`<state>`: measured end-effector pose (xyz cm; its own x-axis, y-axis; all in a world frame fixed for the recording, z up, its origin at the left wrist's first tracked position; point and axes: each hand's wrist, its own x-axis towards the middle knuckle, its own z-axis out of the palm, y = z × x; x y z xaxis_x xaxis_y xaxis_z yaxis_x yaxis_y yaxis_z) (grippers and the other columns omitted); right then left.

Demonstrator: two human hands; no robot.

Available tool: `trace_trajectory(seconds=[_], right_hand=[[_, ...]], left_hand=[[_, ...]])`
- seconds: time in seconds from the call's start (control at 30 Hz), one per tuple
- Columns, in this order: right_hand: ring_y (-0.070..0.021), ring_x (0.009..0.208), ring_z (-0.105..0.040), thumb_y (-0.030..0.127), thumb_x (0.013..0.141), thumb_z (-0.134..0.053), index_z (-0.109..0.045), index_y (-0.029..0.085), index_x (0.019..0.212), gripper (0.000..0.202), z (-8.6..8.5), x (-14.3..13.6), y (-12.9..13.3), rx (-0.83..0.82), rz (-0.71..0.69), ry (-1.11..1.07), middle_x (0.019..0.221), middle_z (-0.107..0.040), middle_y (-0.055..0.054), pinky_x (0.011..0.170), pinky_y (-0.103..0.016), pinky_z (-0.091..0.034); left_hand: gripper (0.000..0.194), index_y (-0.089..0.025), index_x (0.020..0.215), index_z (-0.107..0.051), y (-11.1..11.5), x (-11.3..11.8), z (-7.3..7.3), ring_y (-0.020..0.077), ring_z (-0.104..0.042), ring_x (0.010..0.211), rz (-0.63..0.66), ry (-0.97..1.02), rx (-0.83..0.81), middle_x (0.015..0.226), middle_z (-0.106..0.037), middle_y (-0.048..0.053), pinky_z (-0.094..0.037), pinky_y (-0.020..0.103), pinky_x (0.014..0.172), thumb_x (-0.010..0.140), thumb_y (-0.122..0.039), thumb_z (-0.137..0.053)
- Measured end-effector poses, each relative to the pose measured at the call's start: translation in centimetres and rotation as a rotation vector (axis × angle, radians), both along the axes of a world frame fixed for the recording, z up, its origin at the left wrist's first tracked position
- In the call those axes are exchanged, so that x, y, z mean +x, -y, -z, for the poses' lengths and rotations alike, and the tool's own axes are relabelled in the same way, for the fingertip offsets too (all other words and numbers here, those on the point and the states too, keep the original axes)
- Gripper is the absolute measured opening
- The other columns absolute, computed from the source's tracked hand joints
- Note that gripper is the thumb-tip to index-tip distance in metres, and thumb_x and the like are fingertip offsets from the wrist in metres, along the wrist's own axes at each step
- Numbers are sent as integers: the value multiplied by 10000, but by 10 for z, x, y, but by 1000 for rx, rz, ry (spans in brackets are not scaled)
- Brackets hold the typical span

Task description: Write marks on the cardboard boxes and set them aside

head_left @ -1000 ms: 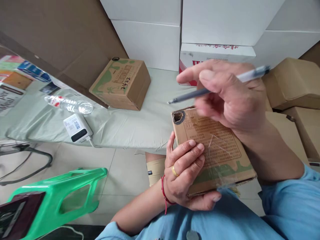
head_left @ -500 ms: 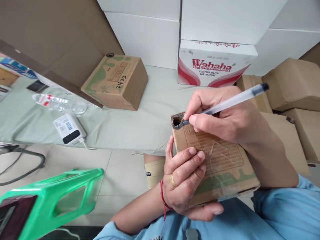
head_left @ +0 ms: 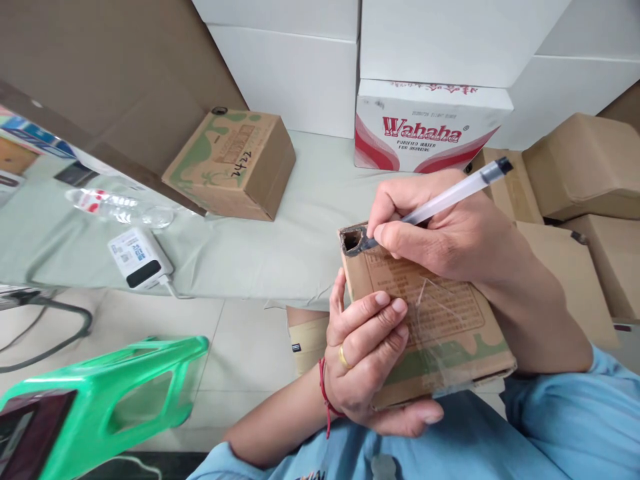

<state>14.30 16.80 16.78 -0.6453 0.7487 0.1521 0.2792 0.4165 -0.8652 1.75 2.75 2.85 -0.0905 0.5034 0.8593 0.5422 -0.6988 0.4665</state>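
Observation:
A brown cardboard box (head_left: 445, 320) with green print and clear tape is tilted in front of my blue shirt. My left hand (head_left: 370, 353) grips it from the lower left, fingers over its printed face and thumb along the bottom edge. Near the box's upper left corner is a hole (head_left: 353, 240) with dark, blackened edges. My right hand (head_left: 435, 223) is closed around a pen (head_left: 450, 198) with a clear barrel and black end. The pen points down at the dark strip beside the hole; its tip is hidden by my fingers.
On the cloth-covered table (head_left: 310, 253) stand a carton marked 2422 (head_left: 235, 163), a plastic bottle (head_left: 120, 207), a white power bank (head_left: 140, 258) and a Wahaha box (head_left: 430, 130). Brown boxes (head_left: 585, 167) are stacked at right. A green stool (head_left: 110, 393) is at lower left.
The pen has tipped slightly, its black end moving left and a little up. My right hand and the held box have shifted slightly left.

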Motion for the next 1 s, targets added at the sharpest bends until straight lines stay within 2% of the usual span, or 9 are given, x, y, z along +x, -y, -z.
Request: trace_trajectory(seconds=[0.13,0.3,0.43,0.57,0.7,0.83,1.0], right_hand=[[-100,607,-428,135,922,-634,-553,205,675,268,1,-1,1,25,54,-14,618,-510,38,541,-261,-351],[-109,598,-410,122,901,-657,-535,212,653,291,1,-2,1,62,152,-11,606,-476,36,536,-274,-346],[-112,597,-413,80,898,-658,-569,209,659,287,2,-2,1,67,199,-15,599,-508,25,530,-273,-357],[-115,618,-492,107,935,-651,-622,203,724,234,4,-1,1,74,185,-50,657,-590,16,554,-267,-407],[-127,664,-572,161,955,-670,-672,200,810,150,8,0,-1,51,109,-37,731,-654,11,580,-263,-448],[-126,688,-591,156,943,-684,-677,201,821,130,8,-1,-3,52,74,1,778,-684,9,593,-260,-454],[-124,668,-560,149,925,-676,-661,203,790,147,5,-2,-2,84,112,33,733,-650,19,591,-268,-436]], left_hand=[[565,-179,1342,-716,-2,0,1,316,-780,1157,-12,-8,13,1125,-857,86,-493,652,1263,1012,-611,-562],[558,-265,1313,-726,-2,1,6,332,-790,1115,-43,4,-1,1115,-858,74,-523,688,1217,984,-677,-545],[581,-216,1356,-718,0,1,5,335,-789,1132,-22,4,-7,1140,-857,93,-507,691,1233,1004,-651,-562],[576,-159,1362,-715,0,1,2,321,-775,1185,-2,2,0,1152,-854,100,-483,659,1271,1028,-605,-572],[573,-143,1365,-713,0,1,1,324,-765,1210,18,9,8,1172,-850,108,-482,660,1273,1028,-587,-583],[578,-158,1374,-710,0,0,1,328,-774,1182,8,-1,0,1157,-854,105,-489,677,1257,1025,-599,-576],[588,-178,1392,-700,1,0,1,326,-780,1167,-3,-15,-9,1152,-856,96,-505,671,1244,1019,-614,-570]])
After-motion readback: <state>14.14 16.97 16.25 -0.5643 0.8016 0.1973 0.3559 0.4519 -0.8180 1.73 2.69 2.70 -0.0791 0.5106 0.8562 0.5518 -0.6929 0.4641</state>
